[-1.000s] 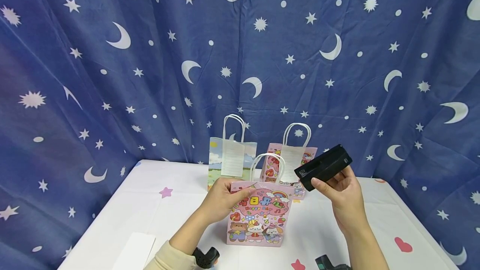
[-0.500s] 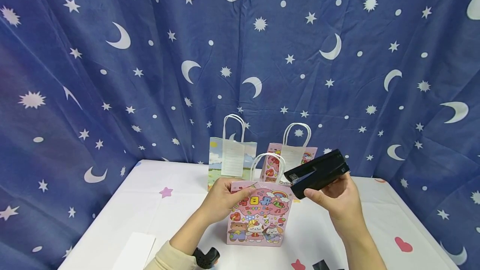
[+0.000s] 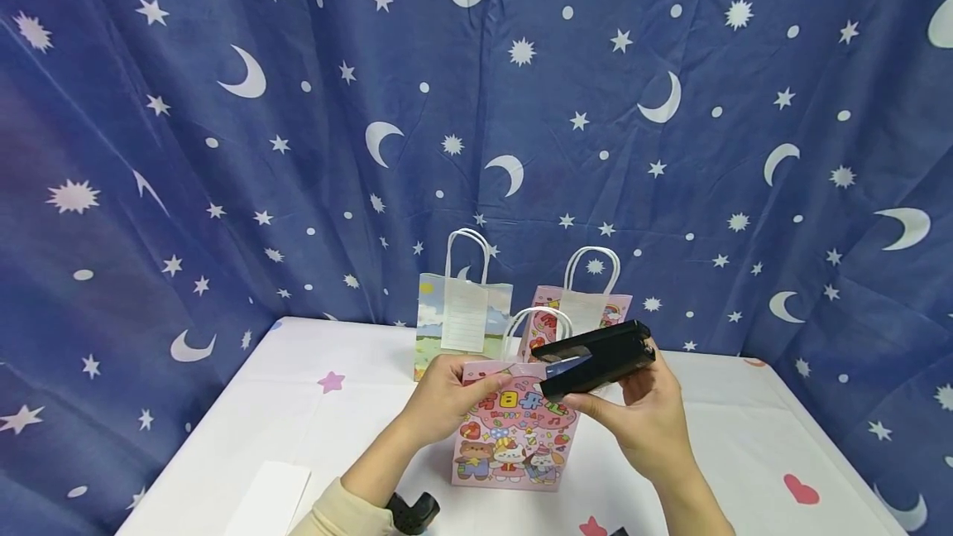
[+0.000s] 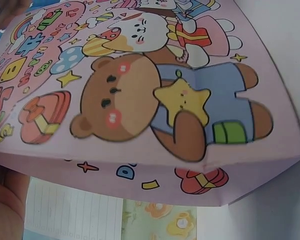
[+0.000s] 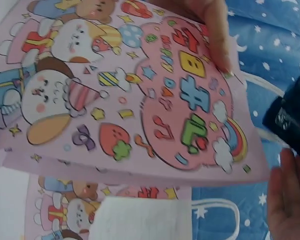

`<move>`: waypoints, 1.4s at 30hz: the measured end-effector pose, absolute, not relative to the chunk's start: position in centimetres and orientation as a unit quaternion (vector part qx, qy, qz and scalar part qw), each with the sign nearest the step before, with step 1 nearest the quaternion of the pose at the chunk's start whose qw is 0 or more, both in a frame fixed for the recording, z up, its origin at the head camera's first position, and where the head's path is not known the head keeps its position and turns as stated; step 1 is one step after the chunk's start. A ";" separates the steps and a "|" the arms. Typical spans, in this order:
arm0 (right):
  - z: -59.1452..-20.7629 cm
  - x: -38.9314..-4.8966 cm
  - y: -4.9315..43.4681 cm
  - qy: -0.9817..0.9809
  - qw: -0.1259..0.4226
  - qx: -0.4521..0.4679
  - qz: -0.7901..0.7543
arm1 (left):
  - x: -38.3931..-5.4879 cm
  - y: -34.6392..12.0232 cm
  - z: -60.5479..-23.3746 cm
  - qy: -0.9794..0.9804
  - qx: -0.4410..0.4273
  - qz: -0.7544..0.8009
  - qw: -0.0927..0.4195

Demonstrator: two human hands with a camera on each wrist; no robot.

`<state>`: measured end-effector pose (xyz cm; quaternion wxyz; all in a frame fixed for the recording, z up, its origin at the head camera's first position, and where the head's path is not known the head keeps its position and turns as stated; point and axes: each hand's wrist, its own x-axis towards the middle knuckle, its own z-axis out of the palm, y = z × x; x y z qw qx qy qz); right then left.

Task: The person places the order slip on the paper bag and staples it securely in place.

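A pink paper bag point(image 3: 510, 461) printed with cartoon animals stands upright at the table's near middle, its white twisted handles up. My left hand point(image 3: 450, 399) pinches its top edge on the left, thumb in front. My right hand point(image 3: 644, 416) holds a black stapler point(image 3: 603, 358), its two arms spread apart and its mouth facing left, in front of the bag's upper right part. In the head view the stapler covers that corner; whether it touches the paper I cannot tell. The right wrist view shows the stapler point(image 5: 292, 115) just past the bag's top edge.
Behind stand a landscape-print bag point(image 3: 428, 333) and another pink bag point(image 3: 539, 300), each with a lined white paper slip point(image 3: 463, 317) on its front. A flat white rectangle point(image 3: 268, 499) lies at the near left. A blue star-patterned curtain point(image 3: 298, 189) hangs behind the table.
My right hand has brought the stapler left and down, from right of the bag to over its upper right part. The left hand keeps its pinch on the bag. The head view has shifted slightly.
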<state>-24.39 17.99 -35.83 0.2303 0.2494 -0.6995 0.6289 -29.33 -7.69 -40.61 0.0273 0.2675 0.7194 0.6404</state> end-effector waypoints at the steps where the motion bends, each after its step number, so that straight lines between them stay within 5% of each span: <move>1: -35.9 -24.5 17.8 -0.702 0.238 0.255 0.622 | -29.3 -7.6 -40.6 0.720 0.269 0.640 0.025; 12: -36.3 -24.6 16.7 -0.766 0.267 0.233 0.537 | -29.5 -7.2 -40.8 0.724 0.278 0.630 0.017; 33: -36.2 -26.8 15.9 -0.769 0.092 0.281 0.567 | -29.4 -7.3 -41.1 0.753 0.263 0.603 -0.014; 42: -36.8 -27.4 16.4 -0.791 0.131 0.279 0.528 | -29.4 -7.4 -41.0 0.759 0.242 0.605 -0.013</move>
